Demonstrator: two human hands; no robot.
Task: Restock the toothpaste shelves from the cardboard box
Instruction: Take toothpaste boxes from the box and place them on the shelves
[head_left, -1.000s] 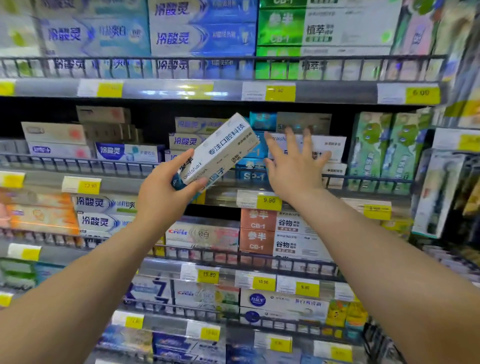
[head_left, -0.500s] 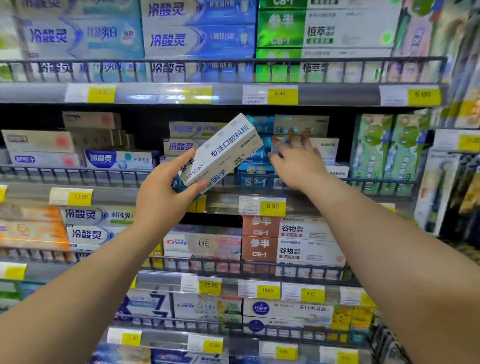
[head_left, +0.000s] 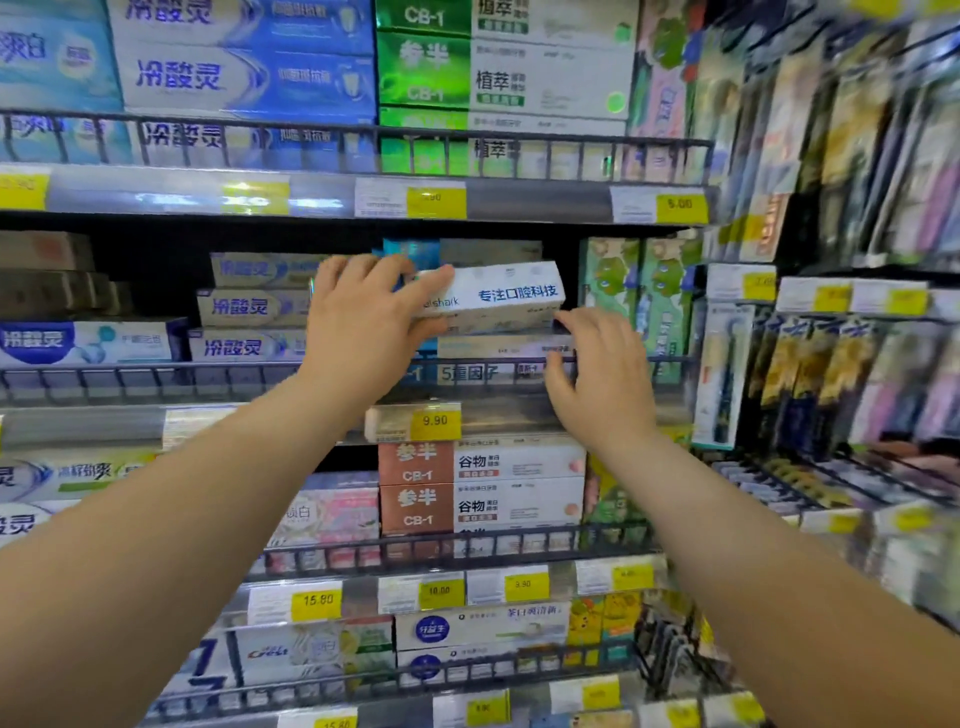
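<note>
A white toothpaste box (head_left: 498, 299) with blue lettering lies level on top of a stack of like boxes (head_left: 493, 347) on the second shelf (head_left: 104, 382). My left hand (head_left: 363, 322) grips its left end, thumb under, fingers over the top. My right hand (head_left: 597, 374) hovers by the box's lower right corner with fingers spread, fingertips close to the stack; whether they touch is unclear. The cardboard box is not in view.
Wire-fronted shelves carry rows of toothpaste boxes: blue and white ones (head_left: 244, 306) to the left, green packs (head_left: 639, 291) to the right, brown and white boxes (head_left: 478, 483) below. Yellow price tags (head_left: 434, 422) line the shelf edges. Hanging toothbrush packs (head_left: 831, 374) fill the right side.
My left hand has carried the box right and turned it from tilted to level, onto the stack. My right hand has dropped from the shelf's boxes to the box's right end.
</note>
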